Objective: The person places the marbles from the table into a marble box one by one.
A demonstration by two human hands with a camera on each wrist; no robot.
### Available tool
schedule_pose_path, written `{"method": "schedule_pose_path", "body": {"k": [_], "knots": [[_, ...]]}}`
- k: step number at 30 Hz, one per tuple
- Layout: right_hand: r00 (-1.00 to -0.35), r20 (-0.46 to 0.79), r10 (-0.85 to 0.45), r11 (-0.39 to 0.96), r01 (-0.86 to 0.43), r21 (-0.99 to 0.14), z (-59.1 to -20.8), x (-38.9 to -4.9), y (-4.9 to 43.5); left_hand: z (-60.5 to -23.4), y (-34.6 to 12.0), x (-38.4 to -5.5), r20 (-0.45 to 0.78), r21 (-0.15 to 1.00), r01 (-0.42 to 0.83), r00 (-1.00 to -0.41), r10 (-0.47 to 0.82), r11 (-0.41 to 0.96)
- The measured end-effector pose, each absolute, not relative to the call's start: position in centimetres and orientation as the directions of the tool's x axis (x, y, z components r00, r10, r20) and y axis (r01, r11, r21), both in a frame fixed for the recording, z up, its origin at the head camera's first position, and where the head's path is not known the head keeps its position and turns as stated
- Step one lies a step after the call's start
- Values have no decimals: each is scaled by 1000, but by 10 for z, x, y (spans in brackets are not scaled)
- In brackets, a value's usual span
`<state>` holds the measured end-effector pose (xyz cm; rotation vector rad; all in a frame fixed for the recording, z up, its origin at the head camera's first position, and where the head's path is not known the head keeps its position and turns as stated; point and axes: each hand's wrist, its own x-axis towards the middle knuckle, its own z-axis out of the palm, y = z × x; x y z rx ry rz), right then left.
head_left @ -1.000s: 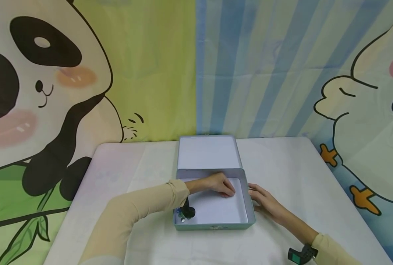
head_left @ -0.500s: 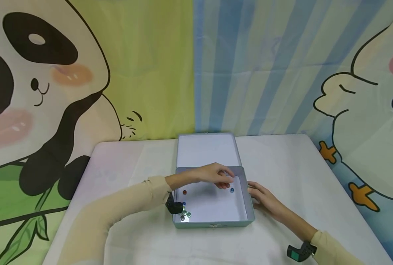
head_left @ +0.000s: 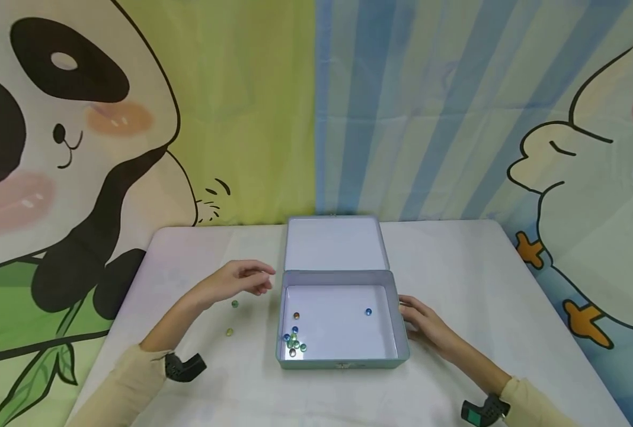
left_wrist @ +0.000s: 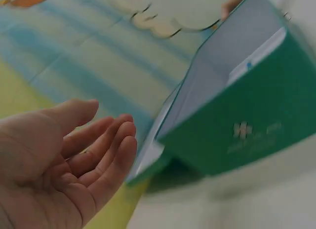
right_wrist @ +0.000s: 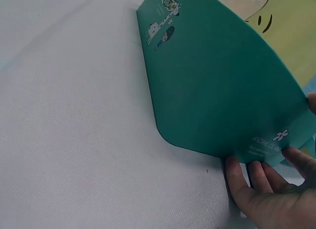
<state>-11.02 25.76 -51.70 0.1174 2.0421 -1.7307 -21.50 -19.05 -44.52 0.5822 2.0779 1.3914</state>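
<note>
A green metal box (head_left: 343, 365) with a pale inside stands on the table, its lid (head_left: 338, 243) hinged back. Inside it lie a cluster of glass marbles (head_left: 293, 343) near the front left, an orange marble (head_left: 296, 316) behind them and a blue marble (head_left: 368, 312) toward the right. My left hand (head_left: 239, 280) hovers left of the box, fingers loosely bent; the left wrist view shows its palm (left_wrist: 54, 174) bare. Below it on the tablecloth rest a green marble (head_left: 235, 303) and a yellowish marble (head_left: 229, 332). My right hand (head_left: 428, 326) touches the box's right side with its fingertips (right_wrist: 234, 165).
A white cloth covers the table (head_left: 455, 261). Behind it hangs a printed backdrop (head_left: 242, 118) with cartoon animals. Both wrists carry black cameras, one on the left (head_left: 185, 367) and one on the right (head_left: 485, 410).
My left hand has risen out of the box and swung left past its wall. A blue marble lies where its fingers were. The two table marbles have come into view. The right hand stays put.
</note>
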Motion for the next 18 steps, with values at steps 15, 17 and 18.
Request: {"method": "schedule_pose_path", "body": {"k": [15, 17, 18], "knots": [[-886, -374, -275, 200, 328, -923, -515, -111, 262, -511, -274, -206, -167, 750, 103, -926, 337, 654], [-884, -379, -275, 197, 334, -922, -516, -110, 260, -510, -270, -204, -144, 738, 137, -925, 353, 661], [-883, -381, -274, 197, 336, -921, -517, -110, 260, -510, -268, -203, -132, 732, 158, -921, 365, 663]]}}
